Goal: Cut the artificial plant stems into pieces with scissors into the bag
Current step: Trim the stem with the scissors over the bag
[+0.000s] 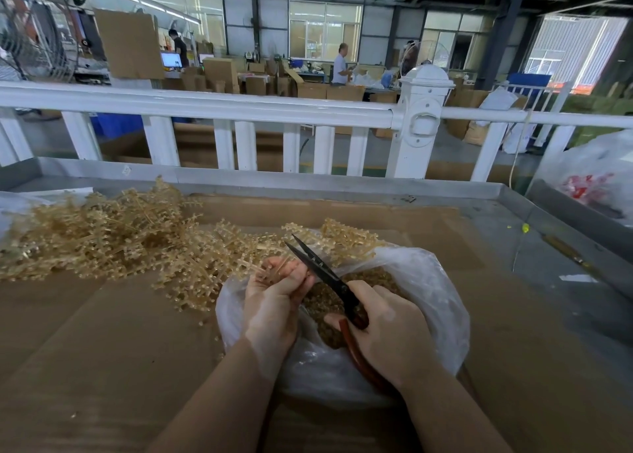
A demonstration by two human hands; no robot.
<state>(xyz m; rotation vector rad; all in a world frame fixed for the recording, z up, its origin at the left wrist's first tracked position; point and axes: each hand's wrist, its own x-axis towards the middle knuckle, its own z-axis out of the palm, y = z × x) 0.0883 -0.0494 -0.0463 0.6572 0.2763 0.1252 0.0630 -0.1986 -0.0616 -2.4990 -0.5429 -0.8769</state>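
My left hand (274,295) pinches a few pale gold stems (274,267) over the near-left rim of the clear plastic bag (442,302). My right hand (387,329) curls round the red handles of the scissors (329,278), whose black blades stand parted above the bag, beside the stems. Cut pieces (325,302) fill the bag. The uncut pile (113,233) lies left of the bag on cardboard (102,350).

My pale-gold plastic stems (113,237) sprawl in a tangled heap on the cardboard, left of the clear bag (428,281). The bag sags open, holding cut pieces, with black-bladed, red-handled scissors (325,274) open over its mouth.
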